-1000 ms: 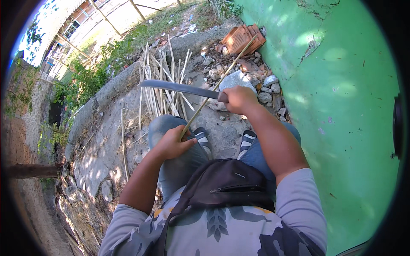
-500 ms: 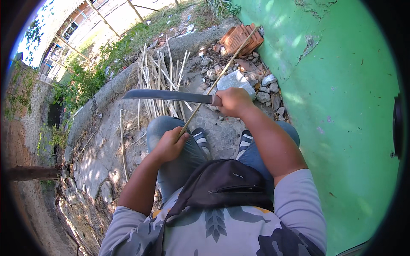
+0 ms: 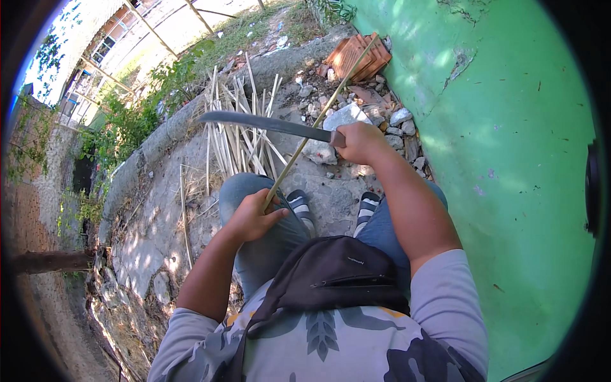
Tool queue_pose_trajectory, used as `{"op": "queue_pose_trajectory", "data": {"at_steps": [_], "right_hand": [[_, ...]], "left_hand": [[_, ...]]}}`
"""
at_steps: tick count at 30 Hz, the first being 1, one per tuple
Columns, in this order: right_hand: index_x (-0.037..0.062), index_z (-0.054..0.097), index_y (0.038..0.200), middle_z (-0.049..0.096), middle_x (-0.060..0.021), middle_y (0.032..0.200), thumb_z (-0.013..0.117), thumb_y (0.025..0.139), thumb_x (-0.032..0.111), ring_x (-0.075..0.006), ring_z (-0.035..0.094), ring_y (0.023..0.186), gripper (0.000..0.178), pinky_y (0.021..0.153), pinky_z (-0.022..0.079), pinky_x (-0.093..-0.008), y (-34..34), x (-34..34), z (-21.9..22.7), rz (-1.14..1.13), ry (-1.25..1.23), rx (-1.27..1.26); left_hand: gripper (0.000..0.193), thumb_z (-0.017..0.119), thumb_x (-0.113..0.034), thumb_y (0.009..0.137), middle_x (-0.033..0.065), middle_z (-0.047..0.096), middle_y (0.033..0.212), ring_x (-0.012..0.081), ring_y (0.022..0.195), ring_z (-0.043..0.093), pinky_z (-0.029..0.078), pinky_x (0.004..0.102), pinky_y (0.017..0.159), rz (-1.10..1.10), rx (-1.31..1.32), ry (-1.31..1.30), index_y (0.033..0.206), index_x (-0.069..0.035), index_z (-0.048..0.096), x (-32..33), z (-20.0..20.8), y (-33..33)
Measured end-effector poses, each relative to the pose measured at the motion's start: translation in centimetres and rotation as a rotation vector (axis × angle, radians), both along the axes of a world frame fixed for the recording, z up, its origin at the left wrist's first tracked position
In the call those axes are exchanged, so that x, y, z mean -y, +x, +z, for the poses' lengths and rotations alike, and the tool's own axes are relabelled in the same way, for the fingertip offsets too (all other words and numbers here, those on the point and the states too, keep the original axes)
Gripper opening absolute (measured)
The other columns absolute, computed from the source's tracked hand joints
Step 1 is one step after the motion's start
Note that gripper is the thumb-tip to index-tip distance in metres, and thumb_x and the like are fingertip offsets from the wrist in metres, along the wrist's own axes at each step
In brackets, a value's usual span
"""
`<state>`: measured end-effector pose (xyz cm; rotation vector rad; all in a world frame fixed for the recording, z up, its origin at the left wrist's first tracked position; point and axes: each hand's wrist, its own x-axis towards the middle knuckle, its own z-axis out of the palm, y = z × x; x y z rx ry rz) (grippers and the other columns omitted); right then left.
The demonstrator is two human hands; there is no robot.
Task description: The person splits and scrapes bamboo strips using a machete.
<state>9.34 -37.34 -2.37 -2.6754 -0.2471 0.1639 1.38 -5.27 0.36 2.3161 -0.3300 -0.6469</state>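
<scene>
My left hand [image 3: 253, 218] grips the lower end of a long, thin bamboo strip [image 3: 328, 105] beside my left knee. From there the strip slants up and away to the right, its far end over a stack of orange tiles. In my right hand [image 3: 363, 144] is the brown handle of a machete [image 3: 267, 123]. The dark blade points left and crosses the strip a little beyond my left hand; whether its edge touches cannot be made out. Past the blade, a heap of pale split strips [image 3: 238, 143] lies on the ground.
The orange tiles [image 3: 353, 58] and broken stones [image 3: 347, 118] lie along a green wall [image 3: 503, 191] on my right. A low concrete curb [image 3: 153, 143] curves behind the strips, with green plants beyond. My sandalled feet rest on rough concrete.
My right hand has moved slightly right and up with the machete, and the blade's tip has shifted right and upward. My left thumb has come away from the strip.
</scene>
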Motion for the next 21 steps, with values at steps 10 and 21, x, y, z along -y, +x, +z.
{"op": "queue_pose_trajectory", "data": {"at_steps": [10, 21], "right_hand": [[0.0163, 0.073, 0.1, 0.074, -0.0132, 0.095, 0.071, 0.083, 0.033, -0.035, 0.07, 0.095, 0.025, 0.082, 0.055, -0.046, -1.4, -3.3, 0.8, 0.137, -0.033, -0.108], [0.0107, 0.072, 0.099, 0.073, -0.0165, 0.095, 0.071, 0.082, 0.03, -0.0362, 0.07, 0.096, 0.026, 0.085, 0.056, -0.0461, 0.3, -1.6, -2.2, 0.004, 0.137, -0.059]], "left_hand": [[0.041, 0.082, -0.028, 0.086, 0.0024, 0.055, 0.075, 0.0137, 0.069, 0.051, 0.044, 0.0319, 0.064, 0.037, -0.066, 0.003, 0.106, -0.002, 0.057, -0.2, -0.2, 0.2], [0.051, 0.087, -0.031, 0.082, -0.0013, 0.052, 0.078, 0.0104, 0.07, 0.05, 0.042, 0.0281, 0.062, 0.014, -0.139, -0.17, 0.109, -0.001, 0.056, -1.2, -0.4, 1.2]]}}
